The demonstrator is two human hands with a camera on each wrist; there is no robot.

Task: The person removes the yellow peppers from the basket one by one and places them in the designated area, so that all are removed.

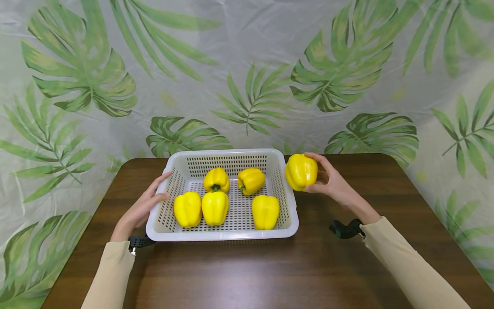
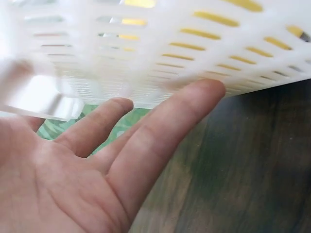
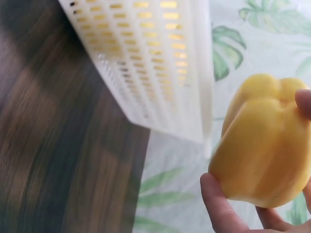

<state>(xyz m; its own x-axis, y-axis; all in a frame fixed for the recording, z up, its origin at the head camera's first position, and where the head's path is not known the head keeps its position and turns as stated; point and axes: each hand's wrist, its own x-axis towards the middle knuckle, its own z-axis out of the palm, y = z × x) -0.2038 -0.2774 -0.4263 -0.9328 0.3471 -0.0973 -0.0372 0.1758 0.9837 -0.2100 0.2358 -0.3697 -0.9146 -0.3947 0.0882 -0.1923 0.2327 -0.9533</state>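
Note:
A white perforated plastic basket holds several yellow bell peppers. My left hand holds the basket's left rim, with thumb and a fingertip over the edge. In the left wrist view, other fingers extend along the slotted outer wall, nearly straight. My right hand grips one more yellow bell pepper from its right side, just outside the basket's right rim. The right wrist view shows fingertips around that pepper, its lobed end facing the camera, beside the basket's outer wall.
The basket is over the back part of a dark brown wooden table. Behind it hangs a pale cloth printed with green leaves. Black straps are at both wrists, below beige sleeves.

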